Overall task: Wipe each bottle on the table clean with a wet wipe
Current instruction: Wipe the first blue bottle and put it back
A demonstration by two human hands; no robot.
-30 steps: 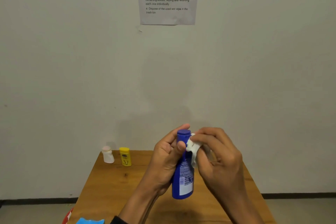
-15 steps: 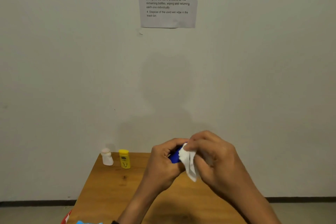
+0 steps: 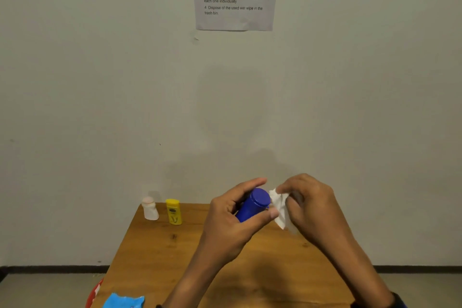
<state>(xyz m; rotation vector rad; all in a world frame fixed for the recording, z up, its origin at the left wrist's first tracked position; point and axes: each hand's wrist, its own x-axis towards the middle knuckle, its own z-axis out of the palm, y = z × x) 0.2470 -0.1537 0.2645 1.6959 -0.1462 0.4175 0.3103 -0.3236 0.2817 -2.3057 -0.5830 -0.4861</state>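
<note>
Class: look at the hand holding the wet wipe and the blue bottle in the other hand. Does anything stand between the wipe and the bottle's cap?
Nothing visible does. The right hand pinches the wet wipe right beside the cap of the blue bottle, which the left hand grips tilted. Only the left thumb lies near the cap's lower edge.

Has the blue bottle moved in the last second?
Yes. The blue bottle stood upright a second ago; now the left hand holds it tipped, cap pointing away toward the wall.
</note>
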